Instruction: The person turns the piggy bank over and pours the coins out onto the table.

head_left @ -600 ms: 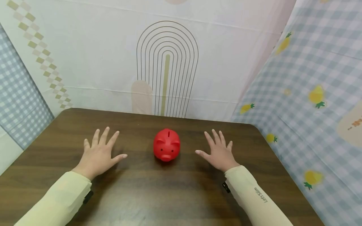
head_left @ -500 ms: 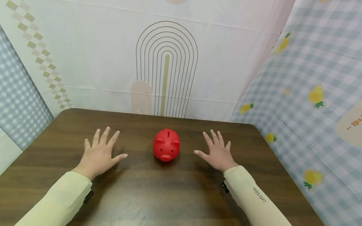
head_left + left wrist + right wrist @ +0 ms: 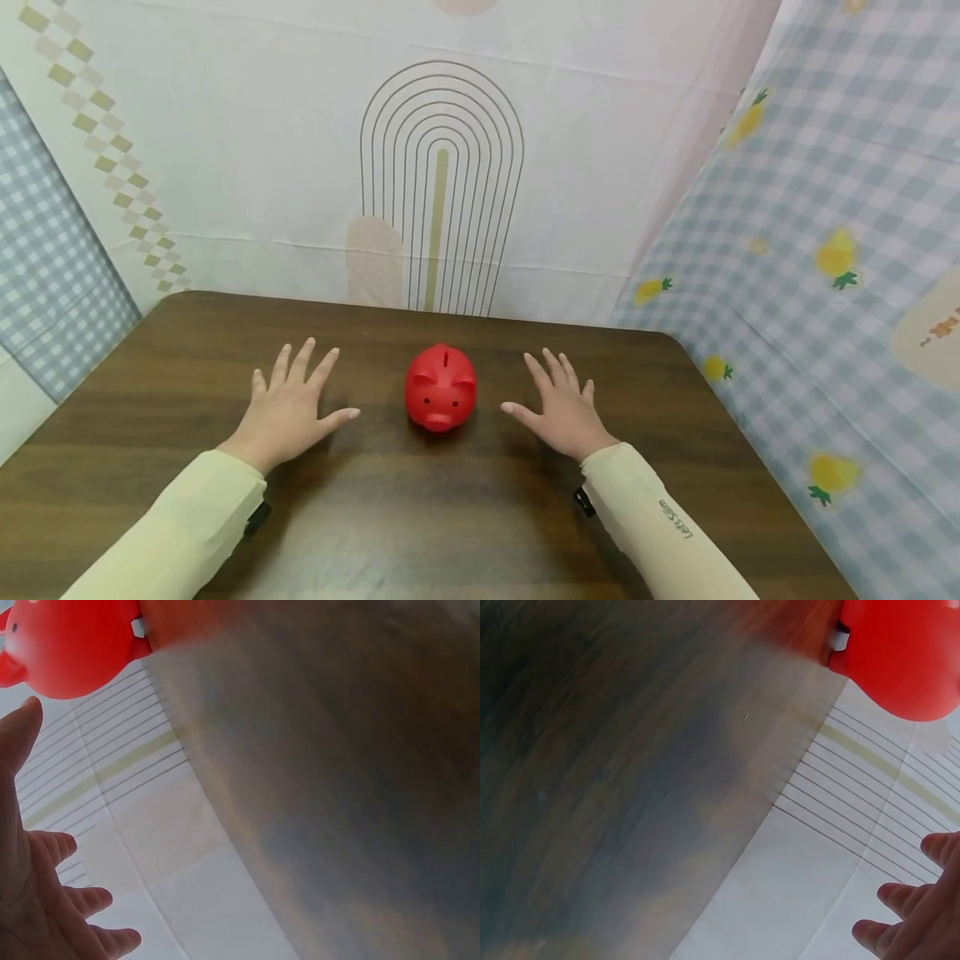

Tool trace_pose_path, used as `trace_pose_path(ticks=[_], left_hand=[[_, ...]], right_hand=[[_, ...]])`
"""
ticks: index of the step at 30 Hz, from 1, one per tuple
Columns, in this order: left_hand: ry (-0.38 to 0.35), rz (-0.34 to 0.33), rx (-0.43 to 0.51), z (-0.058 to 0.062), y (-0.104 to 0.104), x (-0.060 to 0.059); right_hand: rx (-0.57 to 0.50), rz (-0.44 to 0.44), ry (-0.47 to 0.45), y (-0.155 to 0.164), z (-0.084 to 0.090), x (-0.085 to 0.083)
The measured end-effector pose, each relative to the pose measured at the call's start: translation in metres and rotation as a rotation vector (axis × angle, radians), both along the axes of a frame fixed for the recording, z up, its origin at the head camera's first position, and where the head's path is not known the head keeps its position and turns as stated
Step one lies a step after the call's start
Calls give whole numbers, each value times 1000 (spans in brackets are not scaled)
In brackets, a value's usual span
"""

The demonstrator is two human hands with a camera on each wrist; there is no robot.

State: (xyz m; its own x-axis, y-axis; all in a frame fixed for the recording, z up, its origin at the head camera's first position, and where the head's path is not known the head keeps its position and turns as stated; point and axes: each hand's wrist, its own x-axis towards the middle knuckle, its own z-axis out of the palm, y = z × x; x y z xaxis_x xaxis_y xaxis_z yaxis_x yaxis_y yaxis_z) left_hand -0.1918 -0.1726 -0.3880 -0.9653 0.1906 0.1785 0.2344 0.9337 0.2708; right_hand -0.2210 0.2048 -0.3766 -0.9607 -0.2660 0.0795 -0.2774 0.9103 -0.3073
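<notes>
While both hands lie spread on the dark wooden worktop (image 3: 420,533), a red piggy bank (image 3: 440,388) stands between them, near the middle of the worktop and somewhat closer to its far edge. The piggy bank is upright on its feet, its snout pointing toward the person and its coin slot facing up on the back. Its long axis runs from the far edge toward the person, roughly straight down the head view.

The left hand (image 3: 288,412) rests palm down to the left of the piggy bank, fingers straight and fanned out, thumb pointing toward the pig but not touching it; its grip is released and holds nothing. The right hand (image 3: 562,408) mirrors it on the other side, palm down, fingers splayed, thumb reaching toward the pig with a gap left between them; its grip is likewise released. Each hand is near the piggy bank but apart from it.

Both forearms wear pale yellow sleeves (image 3: 660,525). Behind the worktop hangs a white cloth backdrop (image 3: 262,167) printed with a nested arch pattern (image 3: 441,183). On the right hangs a blue checked cloth (image 3: 840,167) with yellow pineapples.
</notes>
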Motion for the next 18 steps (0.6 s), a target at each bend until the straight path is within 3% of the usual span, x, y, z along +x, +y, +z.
trace_pose_path(ticks=[18], left_hand=[[-64,-42,129,6,28,-14]], right_hand=[[-120,46,-53,-23,-7,0]])
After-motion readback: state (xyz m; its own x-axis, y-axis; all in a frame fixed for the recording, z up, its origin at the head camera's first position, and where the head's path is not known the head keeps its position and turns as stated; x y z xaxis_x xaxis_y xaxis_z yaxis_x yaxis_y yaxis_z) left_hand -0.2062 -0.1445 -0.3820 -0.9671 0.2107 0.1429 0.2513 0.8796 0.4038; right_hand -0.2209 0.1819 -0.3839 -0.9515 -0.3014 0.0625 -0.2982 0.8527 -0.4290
